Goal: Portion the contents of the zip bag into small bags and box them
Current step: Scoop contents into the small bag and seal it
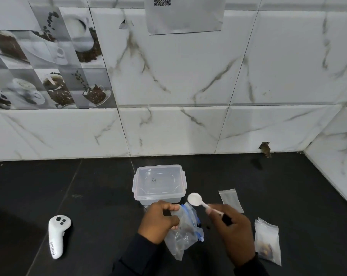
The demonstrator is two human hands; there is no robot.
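Observation:
My left hand (158,222) grips the top of a clear zip bag (183,236) with a blue seal strip; dark brown bits show inside it. My right hand (231,234) holds a white plastic spoon (195,199) by its handle, the empty bowl raised just above the bag's mouth. Behind the hands stands a clear plastic box (159,183) with its lid on. An empty small bag (231,200) lies flat to the right. A small bag (267,242) with brown contents lies at the lower right.
A white hand controller (58,235) lies on the dark countertop (101,196) at the left. A marble-tiled wall (188,126) closes the back and the right side. A few dark crumbs (208,227) lie between the hands.

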